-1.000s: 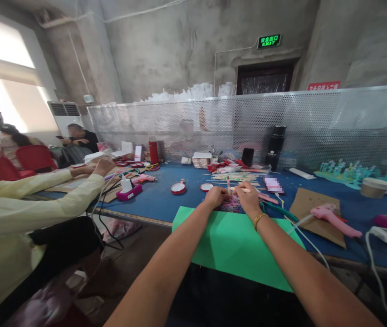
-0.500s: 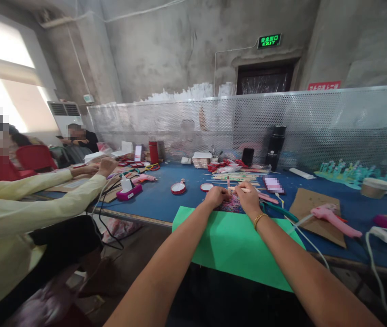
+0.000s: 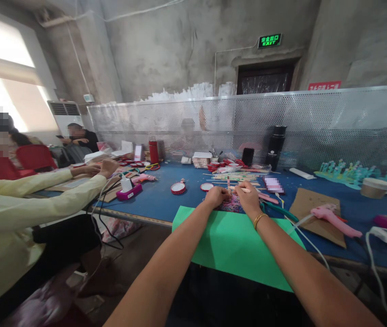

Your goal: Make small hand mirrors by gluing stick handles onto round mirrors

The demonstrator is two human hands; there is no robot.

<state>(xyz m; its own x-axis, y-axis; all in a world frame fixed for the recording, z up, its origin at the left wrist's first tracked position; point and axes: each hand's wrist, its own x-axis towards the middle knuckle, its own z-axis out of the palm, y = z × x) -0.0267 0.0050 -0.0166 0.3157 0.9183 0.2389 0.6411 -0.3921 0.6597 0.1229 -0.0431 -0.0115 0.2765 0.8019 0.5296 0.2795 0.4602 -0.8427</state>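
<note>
My left hand [image 3: 216,197] is closed, its fingertips pinched at the foot of a small upright pinkish stick [image 3: 228,182]. Close beside it, my right hand [image 3: 249,198] grips a pale pen-like stick [image 3: 245,189], whose tip points left toward the pinkish piece. Under both hands lies a tangle of pink and purple yarn-like strands [image 3: 233,204], partly covered by the fingers. A green sheet [image 3: 237,243] hangs over the table edge below my forearms. What exactly the left fingertips press on is too small to make out.
On the blue table [image 3: 152,200] lie two round red-rimmed pieces [image 3: 178,188], thin sticks [image 3: 237,177] and a phone [image 3: 273,184]. A pink glue gun [image 3: 336,220] rests on cardboard [image 3: 304,204] at right. Beyond stands a black flask [image 3: 276,147]. A co-worker's yellow sleeve [image 3: 43,200] reaches in from the left.
My hands and the sticks stay in nearly the same place. The co-worker at left has shifted slightly, lowering the head.
</note>
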